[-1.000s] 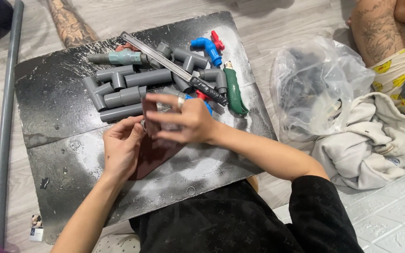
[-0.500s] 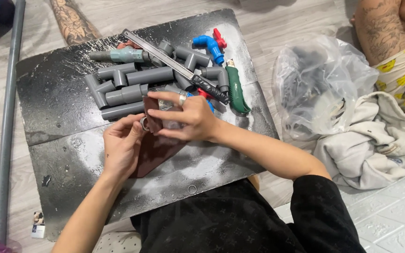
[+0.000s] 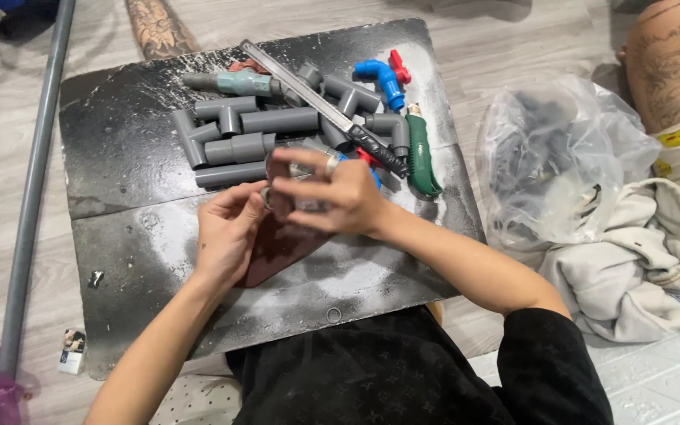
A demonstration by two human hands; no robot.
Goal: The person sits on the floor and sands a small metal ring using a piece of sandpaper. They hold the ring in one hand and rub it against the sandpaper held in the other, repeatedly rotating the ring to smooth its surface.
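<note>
Small rectangular packet (image 3: 72, 351) on the floor beside the black board's (image 3: 120, 157) near-left corner.

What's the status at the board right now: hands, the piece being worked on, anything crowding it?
Both hands: left hand and right hand pinch a small pipe fitting. Held above dark board. Grey pipe pieces, saw just beyond.

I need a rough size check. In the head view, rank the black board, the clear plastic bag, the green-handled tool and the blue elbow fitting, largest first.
1. black board
2. clear plastic bag
3. green-handled tool
4. blue elbow fitting

All lie at a similar distance from the camera, so the order looks reliable.
</note>
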